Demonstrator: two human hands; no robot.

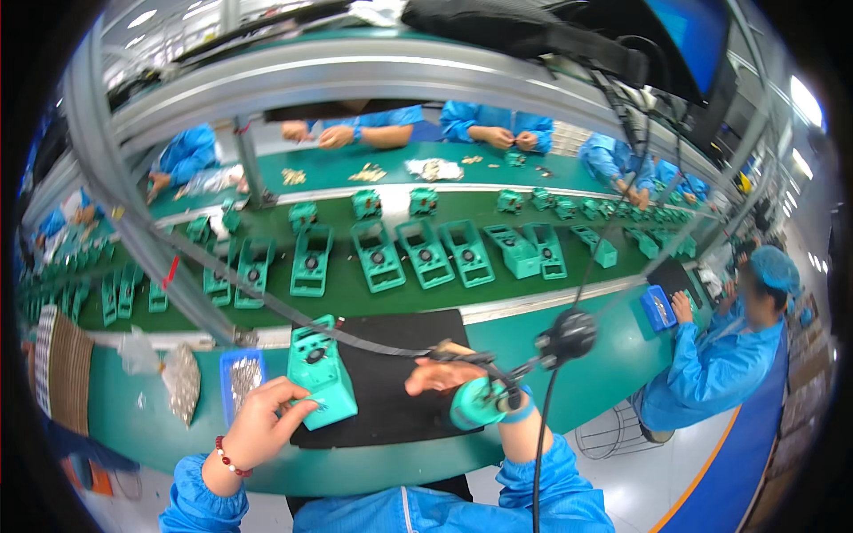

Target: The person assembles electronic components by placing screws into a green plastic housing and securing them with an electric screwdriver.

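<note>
A teal plastic housing with a round dark part in its upper section lies on a black mat. My left hand rests against its near left side, thumb and forefinger pinched together at the edge. Whatever sits between those fingertips is too small to make out. Over the mat's right side, my right hand has its fingers stretched out toward the left and blurred a little. In front of its wrist hangs a teal and black tool, which partly hides the hand; I cannot tell its exact kind.
A blue bin of small metal parts stands left of the housing, beside a plastic bag of small pieces. Beyond runs a green conveyor carrying several teal housings. A black ball-shaped fitting hangs right. A co-worker sits far right.
</note>
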